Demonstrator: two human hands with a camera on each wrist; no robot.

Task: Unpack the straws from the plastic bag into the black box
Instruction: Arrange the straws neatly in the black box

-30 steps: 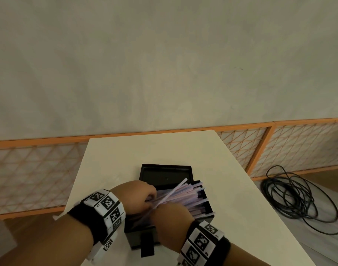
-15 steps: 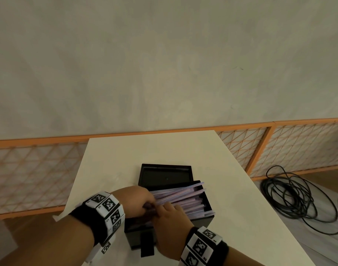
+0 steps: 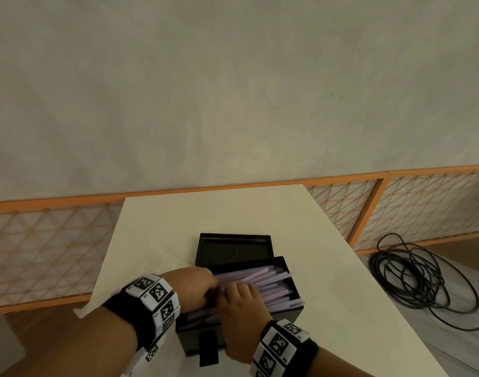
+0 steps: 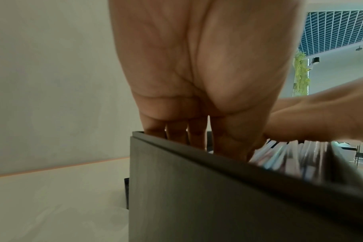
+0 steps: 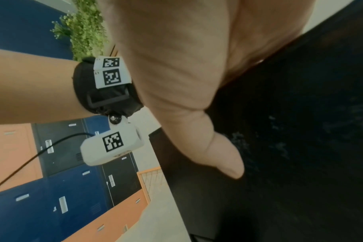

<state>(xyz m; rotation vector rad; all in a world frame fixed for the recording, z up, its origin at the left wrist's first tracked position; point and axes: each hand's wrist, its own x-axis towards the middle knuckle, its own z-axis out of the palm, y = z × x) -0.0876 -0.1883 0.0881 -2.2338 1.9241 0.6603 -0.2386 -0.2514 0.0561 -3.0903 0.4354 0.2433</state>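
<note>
A black box (image 3: 287, 318) stands on the near part of the cream table (image 3: 233, 213), its lid (image 3: 234, 250) folded back behind it. Pale purple straws (image 3: 271, 285) lie lengthwise in the box, with some tips poking past its right end. My left hand (image 3: 211, 288) reaches into the box's left end; in the left wrist view its fingers (image 4: 197, 140) point straight down behind the box wall (image 4: 218, 188), beside the straw ends (image 4: 280, 153). My right hand (image 3: 238, 288) rests flat on top of the straws. Its thumb (image 5: 224, 160) lies against the box's dark side (image 5: 280, 163).
A faint clear film, which may be the plastic bag (image 3: 175, 257), lies left of the box. A black strap (image 3: 208, 349) hangs from the box's near end. An orange lattice fence (image 3: 396, 208) runs behind the table, and a coiled black cable (image 3: 412, 276) lies on the floor at right.
The straws fanned upward a second ago; now they lie flat in the box. My right hand has moved forward onto them, and my left hand has settled at their left ends.
</note>
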